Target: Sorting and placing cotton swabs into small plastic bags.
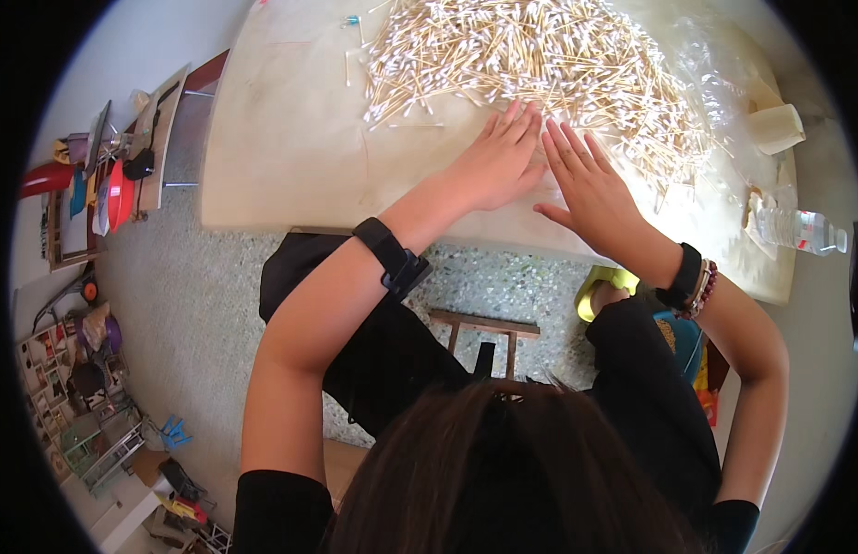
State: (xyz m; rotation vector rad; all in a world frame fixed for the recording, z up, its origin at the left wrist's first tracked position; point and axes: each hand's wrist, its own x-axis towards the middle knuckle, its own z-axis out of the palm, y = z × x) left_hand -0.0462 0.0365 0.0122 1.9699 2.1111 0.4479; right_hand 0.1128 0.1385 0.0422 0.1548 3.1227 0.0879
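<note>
Pressing flat with fingers spread and gripping nothing, the left hand and right hand are lying side by side at the near edge of a cotton swab heap. The heap is covering the far middle of the pale counter. A plastic bottle and paper cup are resting at the counter's right end.

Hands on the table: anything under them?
Left hand and right hand lie flat, palms down, at the edge of the cotton swab pile. Whatever sits beneath the palms is covered.
</note>
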